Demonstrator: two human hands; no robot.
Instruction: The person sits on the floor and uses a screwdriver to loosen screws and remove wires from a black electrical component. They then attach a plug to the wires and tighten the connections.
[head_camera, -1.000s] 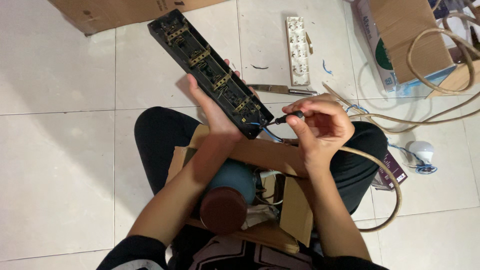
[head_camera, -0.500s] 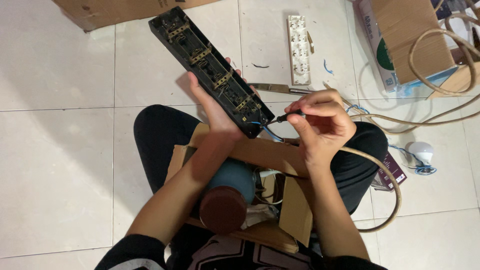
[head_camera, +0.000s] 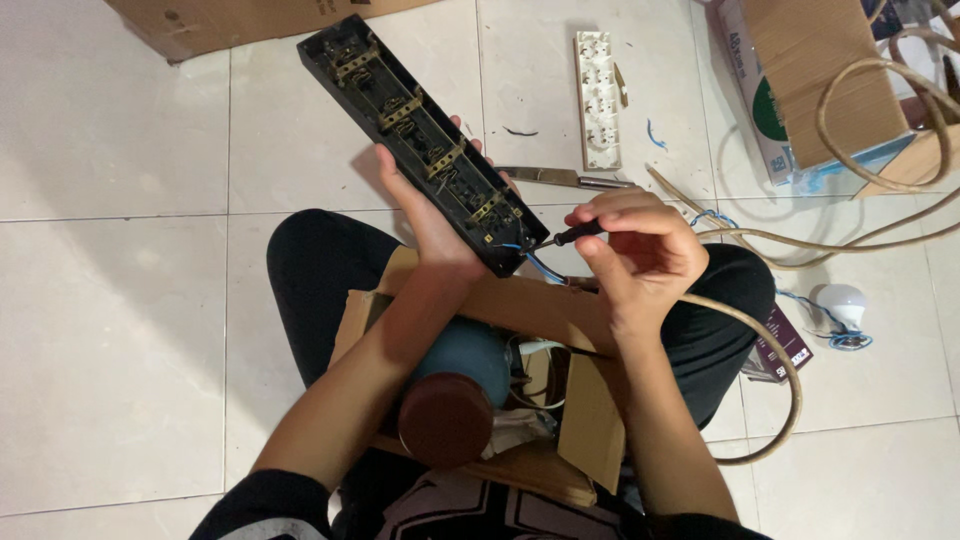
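- Open black power strip base (head_camera: 420, 140), long, brass contacts showing inside, held up tilted over the lap, far end pointing far-left, near end at centre of view.
- Left hand (head_camera: 435, 220) under the strip, palm up, fingers wrapped round its near half, gripping it.
- Right hand (head_camera: 640, 250) just right of the strip's near end, fingers pinched narrow on a thin dark screwdriver (head_camera: 565, 237); tip sits at the strip's near corner.
- Blue wires (head_camera: 535, 262) come out of that corner, running toward the right hand.
- Beige cable (head_camera: 770, 350) passes under the right hand, loops near-right over the knee.
- Cardboard box (head_camera: 540, 310) on the lap, flaps open; teal object with brown round cap (head_camera: 445, 420) inside; exact kind cannot tell.
- White socket cover plate (head_camera: 597, 100) flat on the tile floor (head_camera: 110, 300), far of the hands.
- Metal tool (head_camera: 560, 178) lying near the plate; kind unclear.
- White bulb (head_camera: 842, 305) on the floor, right.
- Cardboard boxes (head_camera: 810, 80) far-right, with coiled beige cord (head_camera: 890, 110) over them.
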